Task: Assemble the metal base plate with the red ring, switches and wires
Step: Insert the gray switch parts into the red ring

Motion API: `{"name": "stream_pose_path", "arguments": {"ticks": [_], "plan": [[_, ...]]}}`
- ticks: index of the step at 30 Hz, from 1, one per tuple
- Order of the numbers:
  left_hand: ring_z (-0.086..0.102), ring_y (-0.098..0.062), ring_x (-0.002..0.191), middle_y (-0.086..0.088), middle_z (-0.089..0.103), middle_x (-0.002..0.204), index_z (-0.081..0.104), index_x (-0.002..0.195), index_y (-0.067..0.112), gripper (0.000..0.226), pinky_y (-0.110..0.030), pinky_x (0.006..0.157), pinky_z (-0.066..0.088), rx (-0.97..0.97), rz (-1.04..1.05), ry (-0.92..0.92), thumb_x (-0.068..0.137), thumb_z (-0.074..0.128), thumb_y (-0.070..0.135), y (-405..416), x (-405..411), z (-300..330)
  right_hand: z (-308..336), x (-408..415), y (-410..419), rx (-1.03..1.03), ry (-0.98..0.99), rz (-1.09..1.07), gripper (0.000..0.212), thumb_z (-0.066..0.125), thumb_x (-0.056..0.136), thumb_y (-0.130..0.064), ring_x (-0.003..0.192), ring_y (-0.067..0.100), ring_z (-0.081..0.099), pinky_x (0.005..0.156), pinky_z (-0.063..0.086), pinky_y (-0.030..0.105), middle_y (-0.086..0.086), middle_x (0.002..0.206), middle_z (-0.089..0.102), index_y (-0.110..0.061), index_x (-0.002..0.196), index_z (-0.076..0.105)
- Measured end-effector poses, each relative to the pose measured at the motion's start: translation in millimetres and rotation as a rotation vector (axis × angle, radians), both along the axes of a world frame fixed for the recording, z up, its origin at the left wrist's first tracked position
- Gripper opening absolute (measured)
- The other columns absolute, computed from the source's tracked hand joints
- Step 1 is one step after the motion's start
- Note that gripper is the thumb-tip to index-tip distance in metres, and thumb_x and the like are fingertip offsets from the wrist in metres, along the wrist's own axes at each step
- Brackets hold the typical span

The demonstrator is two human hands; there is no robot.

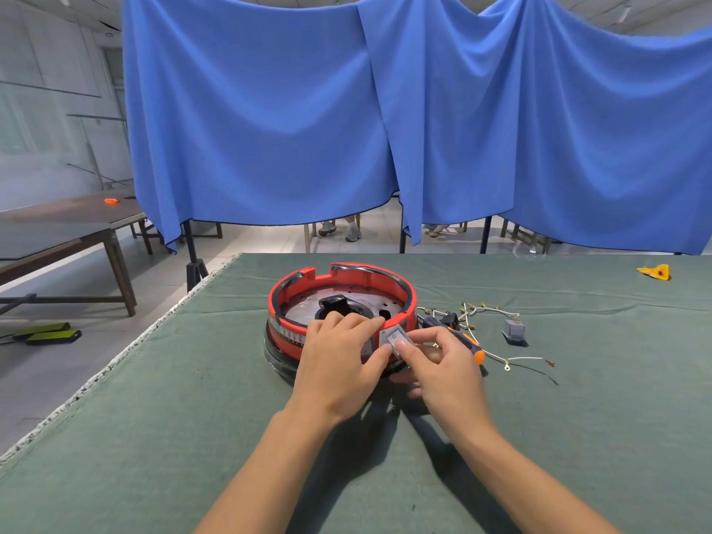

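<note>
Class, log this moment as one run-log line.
left hand: steadies red ring | right hand: pinches rocker switch at ring's front | wires: loose

At the centre of the frame we see the red ring (343, 298), round and notched at its far rim, seated around the grey metal base plate (308, 307). A small grey rocker switch (393, 339) sits at the ring's near wall. Right of the ring, a second grey switch (513, 331) and white wires (489, 312) with brass terminals lie on the cloth.
</note>
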State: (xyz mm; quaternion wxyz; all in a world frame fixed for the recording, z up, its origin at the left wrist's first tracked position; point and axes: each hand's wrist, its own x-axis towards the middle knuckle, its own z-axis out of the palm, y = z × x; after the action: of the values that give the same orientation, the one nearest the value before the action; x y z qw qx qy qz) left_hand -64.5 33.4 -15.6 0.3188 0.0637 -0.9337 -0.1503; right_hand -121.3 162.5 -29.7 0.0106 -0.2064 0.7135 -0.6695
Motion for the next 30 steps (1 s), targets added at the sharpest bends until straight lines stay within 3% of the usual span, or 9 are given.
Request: {"name": "stream_pose_path", "arguments": {"ticks": [3, 5, 7, 12, 16, 24, 30], "plan": [[0.047, -0.012, 0.108, 0.014, 0.061, 0.118, 0.059, 0.126, 0.029, 0.040, -0.029, 0.093, 0.029, 0.011, -0.004, 0.006, 0.090, 0.050, 0.043, -1, 0, -1, -3, -2, -1, 0.079, 0.039, -0.055, 0.011, 0.073, 0.082, -0.030, 0.066, 0.015, 0.066, 0.060, 0.053, 0.033, 0.001, 0.078, 0.070, -0.026, 0.076, 0.064], [0.047, -0.011, 0.108, 0.014, 0.062, 0.118, 0.059, 0.126, 0.030, 0.038, -0.028, 0.094, 0.028, 0.019, -0.003, 0.015, 0.091, 0.053, 0.042, -1, 0, -1, -2, -3, -3, 0.012, 0.000, -0.043, 0.011, 0.075, 0.081, -0.020, 0.065, 0.013, 0.066, 0.053, 0.053, 0.028, 0.009, 0.083, 0.069, -0.024, 0.075, 0.066], [0.047, -0.011, 0.109, 0.014, 0.062, 0.118, 0.060, 0.125, 0.029, 0.038, -0.027, 0.094, 0.027, 0.022, -0.007, 0.019, 0.090, 0.054, 0.042, -1, 0, -1, 1, -4, -3, -0.063, -0.044, -0.005, 0.011, 0.075, 0.080, -0.010, 0.064, 0.011, 0.068, 0.048, 0.052, 0.021, 0.007, 0.075, 0.070, -0.018, 0.077, 0.067], [0.049, -0.010, 0.112, 0.009, 0.060, 0.118, 0.061, 0.120, 0.020, 0.047, -0.024, 0.096, 0.028, 0.141, -0.041, 0.044, 0.076, 0.049, 0.034, 0, 2, 3, 6, -10, 1, -0.166, -0.176, 0.102, 0.010, 0.072, 0.080, 0.002, 0.057, 0.012, 0.067, 0.050, 0.054, 0.023, 0.008, 0.069, 0.070, -0.003, 0.085, 0.065], [0.055, -0.014, 0.099, 0.004, 0.059, 0.105, 0.065, 0.102, 0.012, 0.037, -0.037, 0.096, 0.041, 0.268, -0.062, 0.091, 0.069, 0.049, 0.015, 0, 3, 8, 8, -13, 3, -0.251, -0.218, 0.166, 0.012, 0.071, 0.079, 0.005, 0.058, 0.018, 0.069, 0.052, 0.055, 0.024, 0.008, 0.066, 0.070, -0.002, 0.084, 0.064], [0.055, -0.010, 0.092, 0.009, 0.060, 0.094, 0.066, 0.091, 0.015, 0.026, -0.032, 0.091, 0.036, 0.279, -0.080, 0.094, 0.070, 0.053, 0.023, 2, 5, 8, -2, -19, 3, -0.122, -0.073, 0.167, 0.020, 0.067, 0.080, 0.009, 0.064, 0.018, 0.071, 0.054, 0.055, 0.025, 0.000, 0.065, 0.070, -0.010, 0.077, 0.063], [0.054, -0.007, 0.090, 0.009, 0.059, 0.092, 0.064, 0.091, 0.018, 0.021, -0.032, 0.090, 0.037, 0.249, -0.074, 0.133, 0.077, 0.073, 0.031, 1, 1, 4, -5, -18, 3, -0.012, 0.089, 0.074, 0.019, 0.070, 0.083, -0.001, 0.067, 0.018, 0.071, 0.057, 0.057, 0.031, -0.001, 0.070, 0.071, -0.019, 0.076, 0.066]]}}
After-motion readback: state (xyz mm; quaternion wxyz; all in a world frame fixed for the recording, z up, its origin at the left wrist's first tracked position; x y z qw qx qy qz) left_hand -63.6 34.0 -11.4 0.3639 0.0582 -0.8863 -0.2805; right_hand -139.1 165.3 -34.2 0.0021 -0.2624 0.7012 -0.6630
